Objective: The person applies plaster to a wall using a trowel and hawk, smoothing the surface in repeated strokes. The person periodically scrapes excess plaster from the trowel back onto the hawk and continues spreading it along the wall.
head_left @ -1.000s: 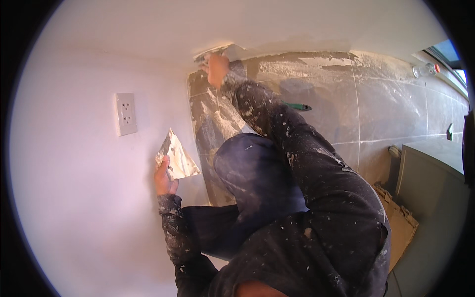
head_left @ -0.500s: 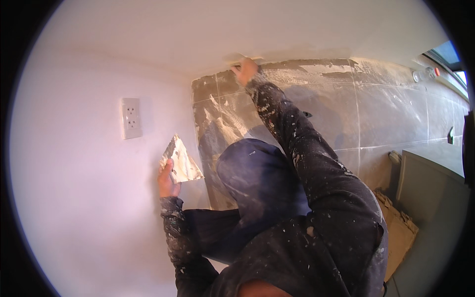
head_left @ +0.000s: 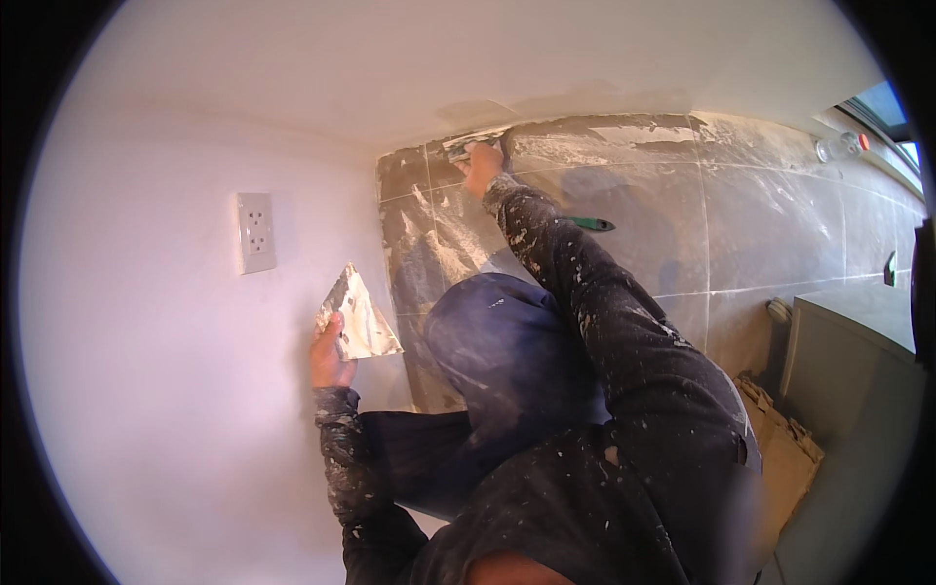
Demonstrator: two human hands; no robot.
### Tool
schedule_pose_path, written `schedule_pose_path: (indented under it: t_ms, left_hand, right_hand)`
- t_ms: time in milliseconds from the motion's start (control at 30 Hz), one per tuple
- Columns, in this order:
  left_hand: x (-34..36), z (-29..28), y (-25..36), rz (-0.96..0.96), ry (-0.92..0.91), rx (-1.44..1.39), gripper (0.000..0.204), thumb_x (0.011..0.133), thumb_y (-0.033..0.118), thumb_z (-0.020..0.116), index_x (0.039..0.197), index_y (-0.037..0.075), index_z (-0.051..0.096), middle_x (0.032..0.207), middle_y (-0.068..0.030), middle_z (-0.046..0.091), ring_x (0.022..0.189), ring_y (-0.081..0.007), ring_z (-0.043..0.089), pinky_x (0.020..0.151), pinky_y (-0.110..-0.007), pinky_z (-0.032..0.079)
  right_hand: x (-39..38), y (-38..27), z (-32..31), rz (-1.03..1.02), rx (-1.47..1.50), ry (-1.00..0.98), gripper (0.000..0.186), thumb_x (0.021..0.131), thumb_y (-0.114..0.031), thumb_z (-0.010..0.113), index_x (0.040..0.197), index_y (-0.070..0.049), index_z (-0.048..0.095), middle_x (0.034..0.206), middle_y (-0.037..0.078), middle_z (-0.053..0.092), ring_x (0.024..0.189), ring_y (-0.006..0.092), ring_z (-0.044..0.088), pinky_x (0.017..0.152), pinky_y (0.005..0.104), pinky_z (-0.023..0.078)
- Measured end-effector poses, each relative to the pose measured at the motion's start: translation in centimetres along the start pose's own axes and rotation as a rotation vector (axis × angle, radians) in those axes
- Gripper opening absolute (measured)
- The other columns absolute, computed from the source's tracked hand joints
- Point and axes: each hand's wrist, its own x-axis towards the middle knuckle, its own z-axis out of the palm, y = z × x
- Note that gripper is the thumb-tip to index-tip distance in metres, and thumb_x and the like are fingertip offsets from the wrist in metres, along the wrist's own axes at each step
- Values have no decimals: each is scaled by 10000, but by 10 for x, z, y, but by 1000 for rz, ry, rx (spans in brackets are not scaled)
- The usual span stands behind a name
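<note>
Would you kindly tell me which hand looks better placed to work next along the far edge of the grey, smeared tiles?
Probably the right hand: it holds a flat, pale-smeared tool beside that far edge, while the left hand is farther off, holding a triangular, pale-coated plate.

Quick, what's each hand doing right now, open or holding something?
Left hand: closed on a smeared triangular plate.
Right hand: closed on a flat-bladed scraper, partly hidden by the fingers.

Free tiled strip (head_left: 660, 156) between right hand (head_left: 480, 170) and bottle (head_left: 838, 148) — obstacles nearer the body (head_left: 575, 497) — green handle (head_left: 591, 224), bent knee (head_left: 497, 317)
</note>
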Motion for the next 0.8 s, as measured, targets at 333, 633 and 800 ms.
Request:
schedule_pose_path:
  t_ms: [333, 633, 800]
  left_hand:
    - [-5, 7, 5, -12, 7, 16, 398, 923, 175, 610, 1265, -4, 511, 1170, -104, 622, 1072, -234, 611, 954, -397, 483]
    - [-7, 5, 5, -18, 30, 63, 411, 923, 200, 608, 1272, 6, 513, 1173, -98, 619, 1073, -227, 610, 944, -402, 487]
    - [-7, 9, 7, -33, 44, 79, 412, 920, 205, 610, 1270, 9, 516, 1170, -95, 620, 1071, -223, 608, 945, -398, 485]
  right_hand:
    - [37, 77, 2, -18, 156, 100, 408, 901, -312, 623, 1187, -22, 615, 1123, 150, 663, 1048, 287, 632, 930, 380, 466]
    - [12, -41, -2, -243, -897, -114, 382, 908, -310, 600, 1167, -30, 623, 1119, 154, 663, 1054, 287, 629, 952, 413, 450]
    - [-22, -168, 57, -183, -1403, -324, 374, 912, -297, 595, 1221, -86, 602, 1199, 150, 628, 1028, 276, 645, 917, 431, 478]
